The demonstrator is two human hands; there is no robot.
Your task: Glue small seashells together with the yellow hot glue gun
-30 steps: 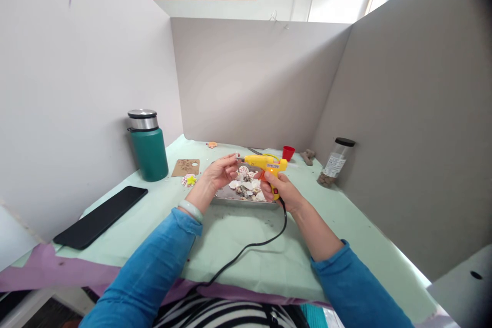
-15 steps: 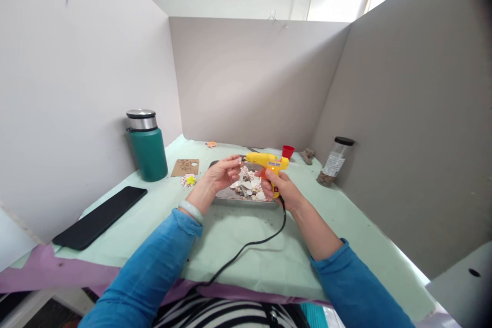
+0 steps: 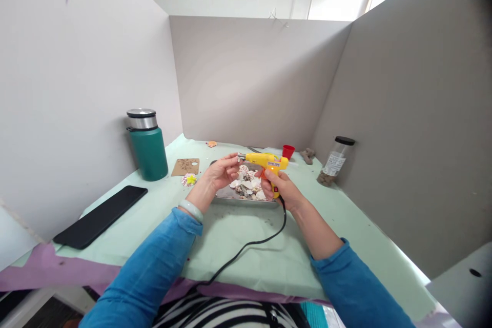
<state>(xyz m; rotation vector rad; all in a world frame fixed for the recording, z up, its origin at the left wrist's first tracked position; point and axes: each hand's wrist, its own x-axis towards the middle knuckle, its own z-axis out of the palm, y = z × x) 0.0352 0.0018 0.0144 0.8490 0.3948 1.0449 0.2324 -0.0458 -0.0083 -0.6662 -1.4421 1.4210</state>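
My right hand [image 3: 280, 184] is wrapped around the handle of a yellow glue gun [image 3: 265, 160], whose orange light glows. The gun's metal nozzle points left, toward my left hand [image 3: 225, 170]. Between the pinched fingertips of that hand is a small pale piece, close to the nozzle tip; fingers cover most of it, and I cannot tell whether it touches the nozzle. Below both hands is a metal tray [image 3: 246, 202] with several white and speckled shells [image 3: 248, 184] in it. A black cord [image 3: 246, 247] runs from the handle to the table's front edge.
At left stand a green bottle [image 3: 148, 151] and a black flat case [image 3: 102, 217]. Near them lie a brown card [image 3: 185, 166] and a shell decoration [image 3: 189, 180]. A red cup [image 3: 288, 151] and a black-lidded jar [image 3: 335, 161] are at right. Grey panels [image 3: 257, 82] enclose the table.
The fingertips of my left hand have shifted slightly upward at the nozzle, and the small pale piece shows less. My right hand and the glue gun have hardly moved.
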